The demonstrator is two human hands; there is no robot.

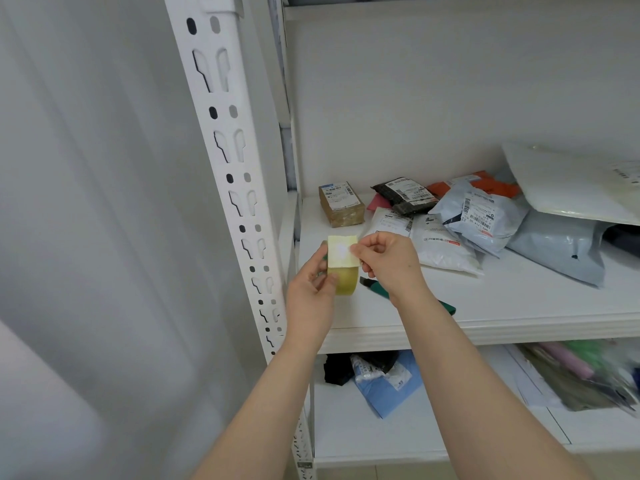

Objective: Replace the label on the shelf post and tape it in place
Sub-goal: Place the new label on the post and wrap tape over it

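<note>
While the left hand [311, 280] grips the tape roll [347, 282] as anchor, I note right hand [391, 263] pinching its strip [341, 251] taut.

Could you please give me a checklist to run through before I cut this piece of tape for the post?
1. Tape roll gripped by the left hand: ok.
2. Tape end pinched by the right hand and lifted off the roll: ok.
3. Green-handled knife close by: ok, it lies on the shelf under the right wrist.
4. Knife blade extended: cannot tell.
5. Label on the shelf post: not ok, none shows on its visible faces.
6. Replacement label ready: cannot tell, none in view.
</note>
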